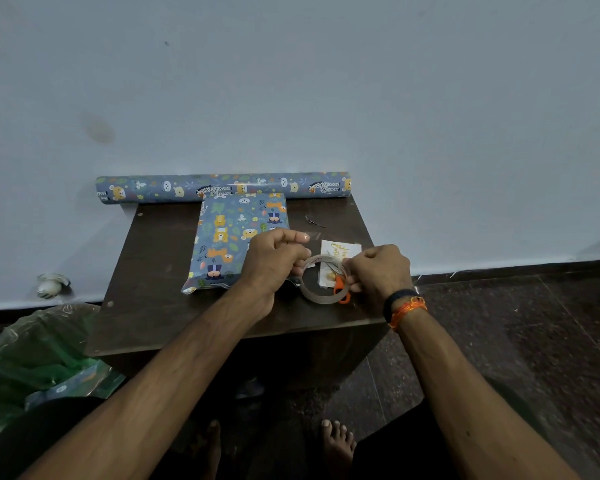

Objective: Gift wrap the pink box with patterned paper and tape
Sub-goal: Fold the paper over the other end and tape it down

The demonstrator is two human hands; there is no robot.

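The box (232, 237) lies on the dark wooden table (153, 271), covered in blue animal-patterned paper, its near end flap sticking out at the lower left. A roll of the same paper (222, 187) lies along the table's back edge against the wall. Just right of the box, both my hands hold a clear tape roll (321, 296) above the table. My left hand (274, 261) pinches the tape's upper left side. My right hand (378, 271) grips its right side, fingers curled.
Orange-handled scissors (341, 289) lie under the tape roll, partly hidden. A white card with gold lettering (340, 252) sits beside them. A green plastic bag (39, 362) lies on the floor at the left. My bare feet (338, 445) show below the table's front edge.
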